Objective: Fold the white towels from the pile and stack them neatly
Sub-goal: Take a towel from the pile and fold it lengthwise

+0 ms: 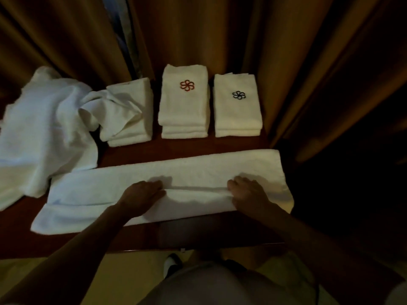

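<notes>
A long white towel (198,172) lies spread across the near part of the dark wooden table (198,144), its near edge folded up to a crease along the middle. My left hand (143,192) and my right hand (246,190) both rest flat on that folded edge, fingers fairly straight, pressing it down. A loose pile of white towels (44,128) sits at the left. Three stacks of folded towels stand behind: a plain stack (132,128) partly under the pile, one with a red flower emblem (185,100), one with a black emblem (237,106).
Brown curtains (286,51) hang close behind and to the right of the table. The table's near edge (198,245) runs just above a pale floor, where my foot (172,263) shows.
</notes>
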A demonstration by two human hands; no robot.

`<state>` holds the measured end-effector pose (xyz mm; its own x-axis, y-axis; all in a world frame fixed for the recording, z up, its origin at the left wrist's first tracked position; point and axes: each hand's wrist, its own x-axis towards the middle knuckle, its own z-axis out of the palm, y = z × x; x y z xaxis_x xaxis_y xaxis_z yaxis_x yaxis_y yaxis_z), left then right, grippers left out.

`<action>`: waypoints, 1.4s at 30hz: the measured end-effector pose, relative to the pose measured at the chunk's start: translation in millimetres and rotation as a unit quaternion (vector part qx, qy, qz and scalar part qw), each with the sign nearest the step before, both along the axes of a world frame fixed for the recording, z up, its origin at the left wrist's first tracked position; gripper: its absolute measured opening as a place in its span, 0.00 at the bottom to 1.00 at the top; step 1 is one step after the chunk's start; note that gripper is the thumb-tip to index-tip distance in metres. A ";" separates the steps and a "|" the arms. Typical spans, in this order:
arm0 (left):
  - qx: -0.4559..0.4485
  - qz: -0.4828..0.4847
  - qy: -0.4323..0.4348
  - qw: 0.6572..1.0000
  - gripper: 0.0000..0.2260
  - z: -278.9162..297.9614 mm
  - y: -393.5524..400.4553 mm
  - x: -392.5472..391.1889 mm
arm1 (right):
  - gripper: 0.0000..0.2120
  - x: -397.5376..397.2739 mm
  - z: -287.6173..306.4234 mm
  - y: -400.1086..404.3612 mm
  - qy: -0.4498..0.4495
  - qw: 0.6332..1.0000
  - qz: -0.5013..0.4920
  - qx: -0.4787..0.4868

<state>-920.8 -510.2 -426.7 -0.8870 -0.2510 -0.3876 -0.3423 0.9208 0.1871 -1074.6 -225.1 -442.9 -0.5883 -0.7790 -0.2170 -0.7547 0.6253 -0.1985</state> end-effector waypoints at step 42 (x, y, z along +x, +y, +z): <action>0.019 -0.113 0.072 0.991 0.18 -11.2 162.6 -150.0 | 0.06 -98.7 21.5 86.5 -0.255 0.903 -0.314 -0.145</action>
